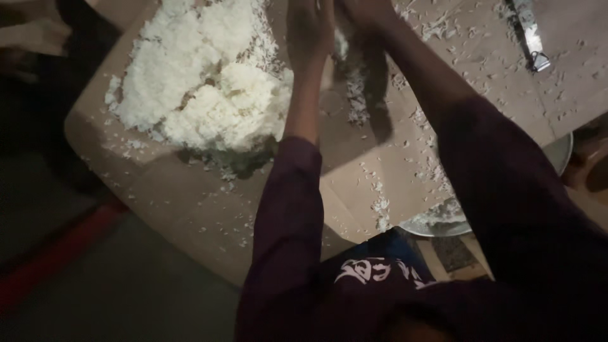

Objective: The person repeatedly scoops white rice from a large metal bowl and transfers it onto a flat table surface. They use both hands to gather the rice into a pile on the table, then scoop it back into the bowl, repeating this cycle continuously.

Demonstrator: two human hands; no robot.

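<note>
Where two hands meet, left hand, right hand, grip unclear, one white flake heap, one cardboard sheet

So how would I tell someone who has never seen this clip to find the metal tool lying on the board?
Start from the big brown cardboard sheet that carries the white shredded heap at its upper left. Go to the opposite, upper right corner, past the right hand. There lies the metal tool: a narrow, shiny grey strip with a small loop at its near end, the only hard, glinting thing among scattered white flakes.
</note>
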